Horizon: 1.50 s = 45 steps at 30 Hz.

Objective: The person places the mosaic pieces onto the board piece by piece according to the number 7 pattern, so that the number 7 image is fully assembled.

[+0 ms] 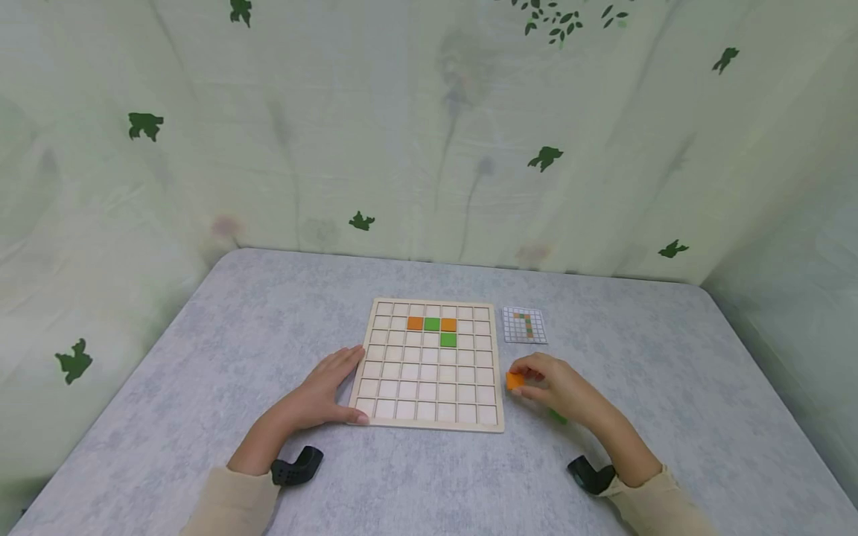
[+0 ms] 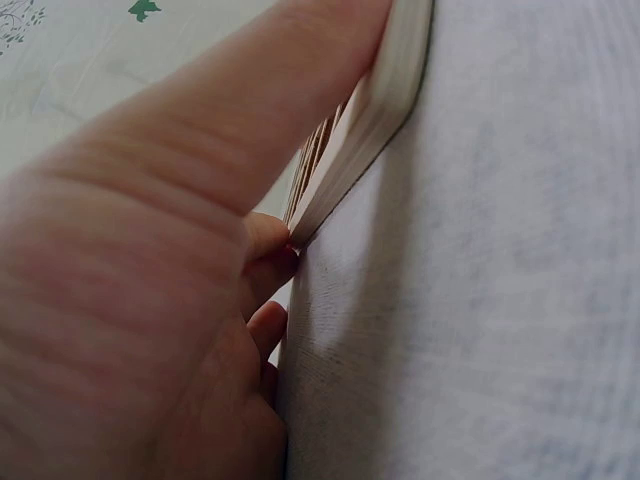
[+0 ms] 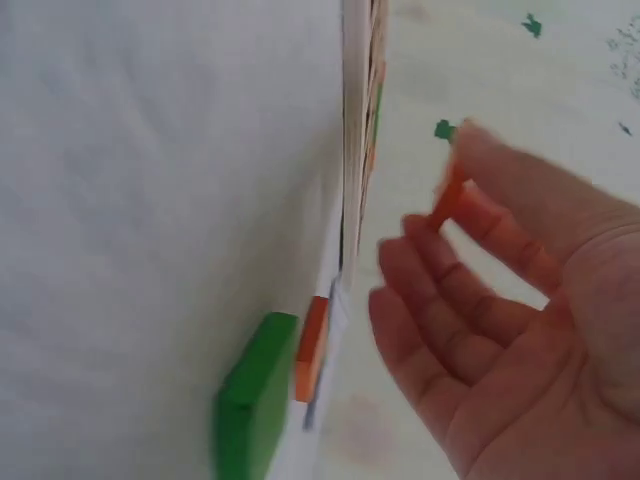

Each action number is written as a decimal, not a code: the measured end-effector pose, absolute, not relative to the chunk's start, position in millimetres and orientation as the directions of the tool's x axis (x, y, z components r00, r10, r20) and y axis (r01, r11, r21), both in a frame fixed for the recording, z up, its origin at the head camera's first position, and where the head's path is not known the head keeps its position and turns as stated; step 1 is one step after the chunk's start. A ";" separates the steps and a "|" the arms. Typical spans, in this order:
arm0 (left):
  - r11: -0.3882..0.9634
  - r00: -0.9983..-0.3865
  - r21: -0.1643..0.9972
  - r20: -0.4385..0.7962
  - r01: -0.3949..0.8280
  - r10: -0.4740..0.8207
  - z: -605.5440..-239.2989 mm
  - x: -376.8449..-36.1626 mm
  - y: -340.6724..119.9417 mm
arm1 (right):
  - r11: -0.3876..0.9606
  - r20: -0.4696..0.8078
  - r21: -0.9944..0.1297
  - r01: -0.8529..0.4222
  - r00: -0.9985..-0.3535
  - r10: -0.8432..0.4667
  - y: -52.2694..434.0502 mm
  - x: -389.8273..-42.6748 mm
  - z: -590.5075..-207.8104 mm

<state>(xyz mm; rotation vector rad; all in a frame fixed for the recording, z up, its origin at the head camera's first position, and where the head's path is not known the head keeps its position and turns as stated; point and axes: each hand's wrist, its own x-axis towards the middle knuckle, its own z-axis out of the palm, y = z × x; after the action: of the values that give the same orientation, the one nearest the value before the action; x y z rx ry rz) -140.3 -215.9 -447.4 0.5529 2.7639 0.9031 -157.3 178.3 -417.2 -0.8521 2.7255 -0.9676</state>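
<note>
A square wooden grid board (image 1: 429, 426) lies on the table, with orange and green tiles in some of its upper cells. My left hand (image 1: 322, 388) rests against the board's lower left corner, its fingers along the left side and its thumb on the near edge. Just right of the board, my right hand (image 1: 556, 383) pinches an orange square tile (image 3: 447, 200) between thumb and fingers, raised off the table. A green tile (image 3: 257, 390) and another orange tile (image 3: 312, 350) lie on the table near that hand; in the head view the green one is mostly hidden beneath it.
A small printed card (image 1: 525, 325) showing a grid with coloured squares lies right of the board's upper part. Behind the grey table (image 1: 268, 298) hangs a pale curtain (image 1: 402, 149) with dark green shapes. A black wrist device (image 1: 297, 467) sits at the left cuff.
</note>
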 end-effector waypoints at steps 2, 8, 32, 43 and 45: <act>0.744 -0.916 0.603 -0.056 0.287 0.398 -447.6 -140.2 -215.9 | 0.612 0.107 -0.620 -0.491 -0.825 -0.554 172.4 -160.4 -411.2; 0.742 -0.914 0.604 -0.054 0.291 0.403 -447.9 -140.2 -216.1 | 0.544 0.202 -0.647 -0.535 -0.808 -0.554 148.4 -172.7 -399.9; 0.751 -0.913 0.591 -0.060 0.293 0.404 -445.9 -141.7 -215.3 | 0.567 0.142 -0.721 -0.398 -0.886 -0.441 81.4 -200.7 -440.8; 0.745 -0.915 0.603 -0.062 0.284 0.398 -445.9 -139.3 -215.7 | 0.555 0.117 -0.742 -0.376 -0.888 -0.445 84.6 -196.8 -430.0; 0.743 -0.915 0.606 -0.060 0.285 0.400 -445.3 -139.0 -215.9 | 0.533 0.130 -0.756 -0.380 -0.885 -0.447 90.0 -193.5 -422.6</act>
<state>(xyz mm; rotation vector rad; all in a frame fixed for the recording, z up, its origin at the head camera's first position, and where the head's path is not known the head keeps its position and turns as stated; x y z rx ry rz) -139.0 -215.9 -445.3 0.5466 2.7563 0.9125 -193.5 90.0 -422.6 -0.7248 2.6810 -1.2913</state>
